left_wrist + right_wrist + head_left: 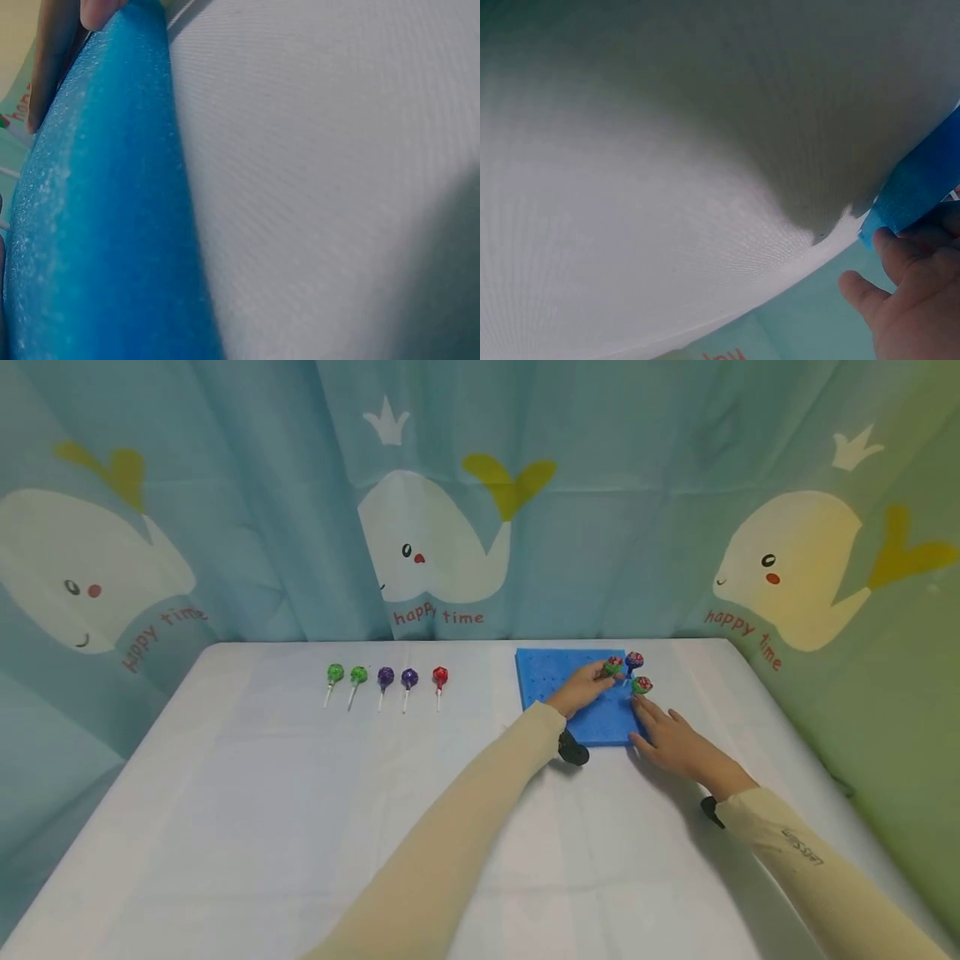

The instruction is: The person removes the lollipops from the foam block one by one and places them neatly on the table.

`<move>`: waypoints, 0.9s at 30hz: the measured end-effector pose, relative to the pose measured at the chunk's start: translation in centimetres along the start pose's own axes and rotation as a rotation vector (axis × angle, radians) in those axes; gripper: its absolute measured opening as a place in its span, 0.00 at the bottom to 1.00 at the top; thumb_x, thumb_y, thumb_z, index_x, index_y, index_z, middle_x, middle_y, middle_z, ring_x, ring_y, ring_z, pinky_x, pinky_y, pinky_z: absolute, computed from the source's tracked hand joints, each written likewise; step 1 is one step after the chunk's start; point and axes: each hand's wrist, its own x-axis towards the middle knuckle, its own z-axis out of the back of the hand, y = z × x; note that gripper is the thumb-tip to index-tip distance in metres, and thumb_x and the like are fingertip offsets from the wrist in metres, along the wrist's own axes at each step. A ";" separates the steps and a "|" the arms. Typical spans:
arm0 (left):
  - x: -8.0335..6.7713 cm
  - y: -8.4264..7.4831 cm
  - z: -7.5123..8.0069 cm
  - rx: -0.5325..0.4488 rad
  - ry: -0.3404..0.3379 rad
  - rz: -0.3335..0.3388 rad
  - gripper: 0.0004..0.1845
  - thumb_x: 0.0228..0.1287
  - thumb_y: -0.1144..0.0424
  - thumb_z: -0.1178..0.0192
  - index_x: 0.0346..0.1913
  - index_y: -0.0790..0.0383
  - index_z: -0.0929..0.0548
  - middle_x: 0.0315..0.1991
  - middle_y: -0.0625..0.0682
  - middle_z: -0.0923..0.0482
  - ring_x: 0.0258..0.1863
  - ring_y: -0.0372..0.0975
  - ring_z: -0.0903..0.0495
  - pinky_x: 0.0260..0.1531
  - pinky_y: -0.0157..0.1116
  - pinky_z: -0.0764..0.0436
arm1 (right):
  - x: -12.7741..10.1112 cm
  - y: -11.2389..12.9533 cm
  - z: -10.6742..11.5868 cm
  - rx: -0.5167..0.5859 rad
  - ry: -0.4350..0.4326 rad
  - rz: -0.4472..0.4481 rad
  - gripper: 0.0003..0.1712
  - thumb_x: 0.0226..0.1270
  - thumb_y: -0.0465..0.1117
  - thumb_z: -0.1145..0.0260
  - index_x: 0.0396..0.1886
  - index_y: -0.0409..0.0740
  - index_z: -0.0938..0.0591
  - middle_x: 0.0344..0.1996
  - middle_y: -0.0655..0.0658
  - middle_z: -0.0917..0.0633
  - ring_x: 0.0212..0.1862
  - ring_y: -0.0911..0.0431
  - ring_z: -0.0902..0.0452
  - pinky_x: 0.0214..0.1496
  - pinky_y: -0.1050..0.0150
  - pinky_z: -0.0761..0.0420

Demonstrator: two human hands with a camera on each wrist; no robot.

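At the right of the table lies a blue foam board (603, 727) with rows of small holes. My left hand (582, 690) reaches over it and pinches a green-and-red wrapped lollipop (612, 666); its stick is mostly hidden by the fingers. A purple-and-red lollipop (634, 660) and another green-and-red lollipop (642, 685) stand upright at the board's right side. My right hand (673, 745) rests at the board's right edge, fingers extended. In the right wrist view, the right hand (922, 300) touches the blue board (922, 176). The left wrist view shows mainly the board's side (135, 202).
Left of the board, several lollipops lie in a row on the white table (262, 810): green (335, 673), purple (386, 677) and one red (440, 676). A curtain (622, 543) with whale prints hangs behind the table.
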 end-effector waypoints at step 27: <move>-0.2 0.6 -1.0 0.180 -0.198 -0.105 0.16 0.70 0.67 0.51 0.56 0.59 0.20 0.56 0.54 0.21 0.57 0.42 0.23 0.52 0.34 0.22 | 0.0 -0.1 -0.1 0.003 0.010 -0.013 0.35 0.72 0.44 0.49 0.67 0.22 0.44 0.69 0.24 0.44 0.69 0.32 0.47 0.67 0.32 0.45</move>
